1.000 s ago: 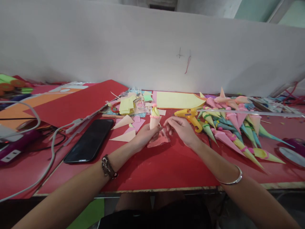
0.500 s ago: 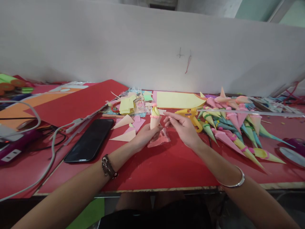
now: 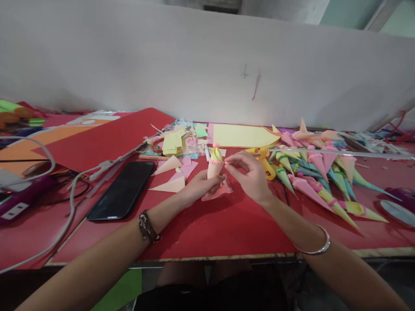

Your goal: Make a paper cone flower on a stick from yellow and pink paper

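My left hand (image 3: 205, 186) is wrapped round a craft ice cream cone (image 3: 214, 169), held upright just above the table. The cone is pale peach, with a yellow swirl on top, a pink ball at the tip and a beaded pink trim round the rim. Close by the right side of the rim, my right hand (image 3: 252, 175) pinches what looks like a small pink ball (image 3: 226, 163) between thumb and fingertip. A crumpled packet of pink material (image 3: 215, 194) lies beneath the cone, partly covered by my left hand.
A black phone (image 3: 121, 191) and pale paper pieces (image 3: 168, 185) lie to the left. Behind my right hand is a yellow glue gun (image 3: 267, 166). Several finished cones (image 3: 313, 190) are heaped at the right. Paper scraps (image 3: 173, 142) and a yellow sheet (image 3: 243, 135) lie along the back.
The cone has shifted slightly right and down with my left hand. My right fingers have curled more and come closer to the cone's rim.
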The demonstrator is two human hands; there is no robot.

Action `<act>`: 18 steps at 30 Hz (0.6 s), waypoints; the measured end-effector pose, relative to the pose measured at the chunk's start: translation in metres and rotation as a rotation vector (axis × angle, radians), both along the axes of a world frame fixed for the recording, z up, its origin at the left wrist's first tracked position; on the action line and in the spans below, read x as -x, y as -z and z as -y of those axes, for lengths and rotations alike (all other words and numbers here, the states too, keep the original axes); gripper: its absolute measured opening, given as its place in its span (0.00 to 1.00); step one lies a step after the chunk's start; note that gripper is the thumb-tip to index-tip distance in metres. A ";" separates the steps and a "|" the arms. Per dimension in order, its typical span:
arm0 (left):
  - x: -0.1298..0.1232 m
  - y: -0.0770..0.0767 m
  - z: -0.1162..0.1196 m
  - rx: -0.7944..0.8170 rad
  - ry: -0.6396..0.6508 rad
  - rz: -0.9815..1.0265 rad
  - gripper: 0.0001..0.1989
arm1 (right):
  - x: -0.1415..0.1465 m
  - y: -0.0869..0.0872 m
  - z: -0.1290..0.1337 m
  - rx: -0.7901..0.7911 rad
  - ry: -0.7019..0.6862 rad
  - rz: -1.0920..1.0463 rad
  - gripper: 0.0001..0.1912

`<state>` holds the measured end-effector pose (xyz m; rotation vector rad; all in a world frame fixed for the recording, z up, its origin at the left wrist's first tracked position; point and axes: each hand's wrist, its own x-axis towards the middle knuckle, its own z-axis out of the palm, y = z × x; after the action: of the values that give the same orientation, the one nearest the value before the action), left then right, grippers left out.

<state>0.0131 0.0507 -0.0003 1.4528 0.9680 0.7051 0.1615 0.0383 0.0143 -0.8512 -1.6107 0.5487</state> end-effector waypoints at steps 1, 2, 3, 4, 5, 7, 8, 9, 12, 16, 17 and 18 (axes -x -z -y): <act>0.000 -0.001 0.001 -0.004 0.010 0.001 0.17 | 0.000 0.000 0.000 -0.021 0.003 0.016 0.03; -0.001 -0.002 0.001 -0.007 0.019 0.001 0.17 | 0.000 0.000 0.000 -0.030 0.004 0.029 0.03; -0.001 -0.003 0.002 -0.007 0.026 0.000 0.17 | 0.000 0.000 0.000 -0.036 0.007 0.041 0.03; -0.001 -0.004 0.003 -0.004 0.031 -0.001 0.17 | 0.000 0.000 0.000 -0.040 0.011 0.052 0.03; -0.002 -0.005 0.003 0.001 0.035 -0.002 0.16 | 0.000 0.000 0.000 -0.045 0.019 0.061 0.03; -0.003 -0.006 0.005 0.010 0.043 0.000 0.15 | 0.000 0.000 0.000 -0.055 0.042 0.075 0.04; -0.003 -0.006 0.005 0.011 0.048 0.001 0.15 | 0.000 0.001 0.000 -0.062 0.055 0.083 0.04; -0.003 -0.007 0.006 0.010 0.052 0.002 0.16 | 0.000 0.001 0.000 -0.071 0.067 0.092 0.05; -0.004 -0.006 0.007 0.021 0.056 0.001 0.19 | 0.000 0.001 0.001 -0.105 0.089 0.136 0.06; -0.004 -0.006 0.008 0.044 0.048 0.001 0.20 | 0.001 0.000 0.002 -0.130 0.099 0.177 0.08; -0.004 -0.006 0.008 0.049 0.049 -0.002 0.21 | 0.001 -0.001 0.002 -0.116 0.092 0.169 0.08; -0.004 -0.006 0.008 0.055 0.050 -0.007 0.21 | 0.001 -0.001 0.002 -0.093 0.081 0.154 0.08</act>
<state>0.0171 0.0425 0.0059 1.4270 0.9465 0.6328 0.1604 0.0368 0.0150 -0.9028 -1.7198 0.3557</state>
